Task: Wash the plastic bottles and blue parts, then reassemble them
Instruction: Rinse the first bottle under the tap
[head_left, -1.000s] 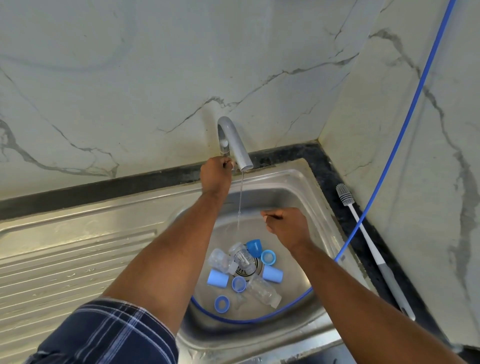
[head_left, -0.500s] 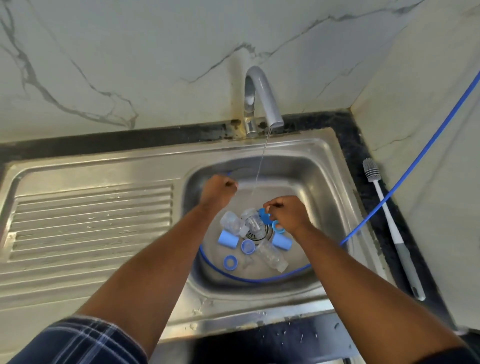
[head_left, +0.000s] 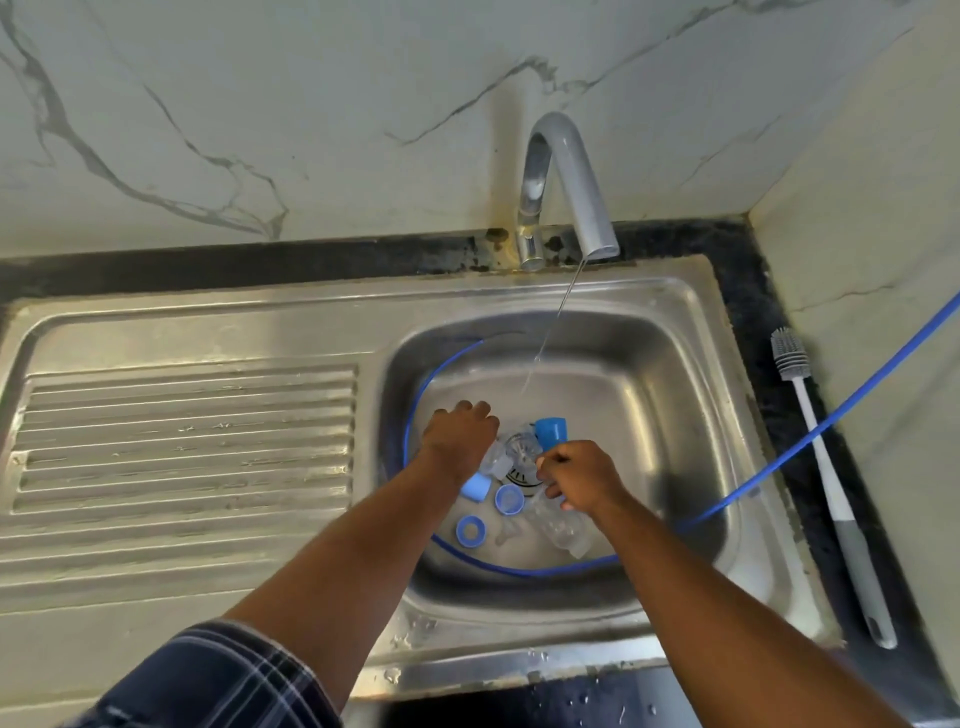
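In the steel sink (head_left: 670, 395), several blue parts and clear plastic bottles lie around the drain. My left hand (head_left: 460, 439) hovers knuckles-up over one clear bottle (head_left: 496, 461), fingers curled downward; any grip is hidden. My right hand (head_left: 579, 480) has curled fingers pinching the lower edge of a dark blue cup (head_left: 551, 432). A pale blue cap (head_left: 475, 488), a blue round cap (head_left: 509, 500) and a blue ring (head_left: 471, 531) lie between my arms. A second clear bottle (head_left: 563, 530) lies under my right wrist.
A thin stream of water runs from the grey tap (head_left: 569, 171) into the basin. A blue hose (head_left: 810, 436) loops around the basin floor and rises to the right. A grey bottle brush (head_left: 821, 457) lies on the dark counter at right. The ribbed drainboard (head_left: 182, 431) is at left.
My left hand left the tap and came down into the basin over the clear bottle. My right hand lowered to the blue cup. The camera tilted down towards the sink.
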